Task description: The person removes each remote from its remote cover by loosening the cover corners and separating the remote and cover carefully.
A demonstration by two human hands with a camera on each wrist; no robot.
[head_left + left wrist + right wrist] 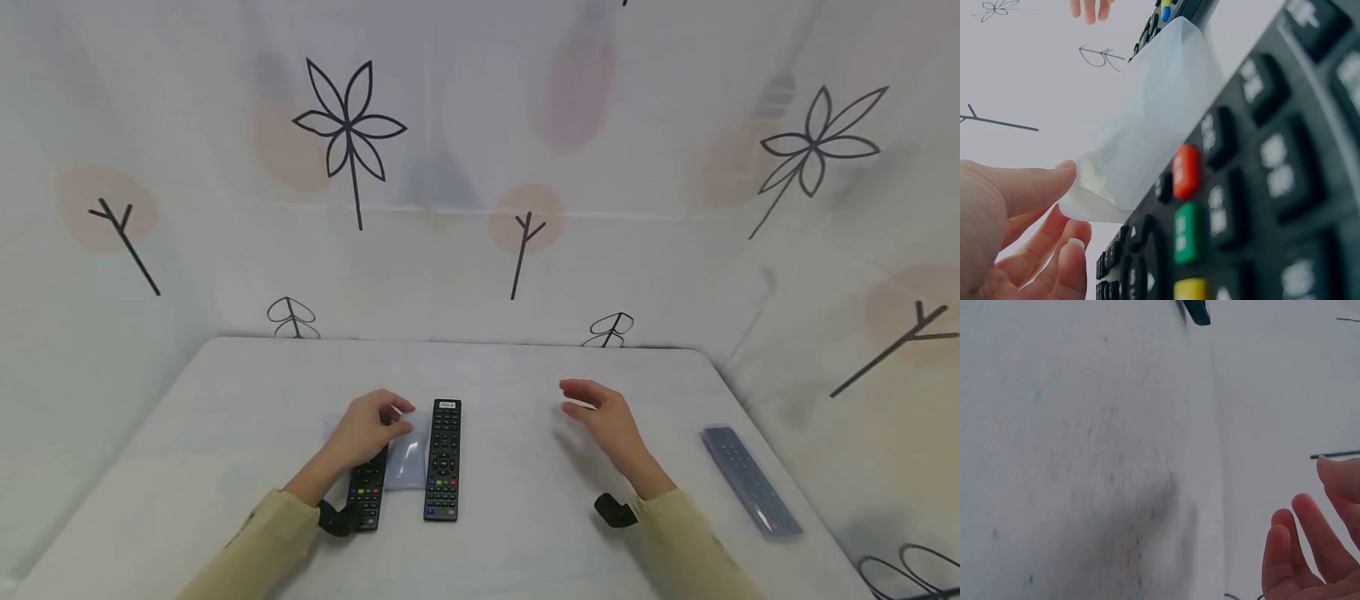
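Note:
My left hand (367, 427) is over the upper end of a black remote control (367, 483), with a gap between thumb and fingers. Beside that remote lies a translucent plastic sleeve (407, 462). In the left wrist view, the thumb and fingers are close to the edge of the sleeve (1147, 125); whether they touch it I cannot tell. A second black remote (444, 458) lies at the sleeve's right side. Further right, my right hand (611, 421) is held above the table with loosely bent fingers, holding nothing.
A blue-grey remote control (750, 481), which looks wrapped in clear plastic, lies near the right table edge. The white table (517, 550) meets a patterned cloth backdrop (450, 275) at the back and sides. Black wrist-camera mounts (615, 510) stick out by both sleeves.

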